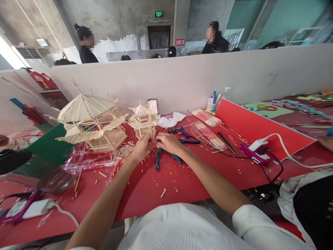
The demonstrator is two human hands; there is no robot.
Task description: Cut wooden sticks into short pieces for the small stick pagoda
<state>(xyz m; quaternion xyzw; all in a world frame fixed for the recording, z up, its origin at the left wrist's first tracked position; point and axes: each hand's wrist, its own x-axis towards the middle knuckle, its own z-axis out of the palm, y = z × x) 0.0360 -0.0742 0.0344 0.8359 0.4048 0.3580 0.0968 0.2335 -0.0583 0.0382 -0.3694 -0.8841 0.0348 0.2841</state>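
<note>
My left hand and my right hand meet fingertip to fingertip over the red table, both pinched on a small thin stick piece I can barely make out. Just beyond them stands a small wooden stick pavilion model. A larger stick pavilion stands to the left. Teal-handled pliers lie on the table under my right wrist. Short stick offcuts are scattered around my hands.
A blue glue gun and bundles of sticks in clear wrap lie to the right. A purple device with a white plug, a pen cup, crumpled plastic, a white divider wall, and another person's arm at far right.
</note>
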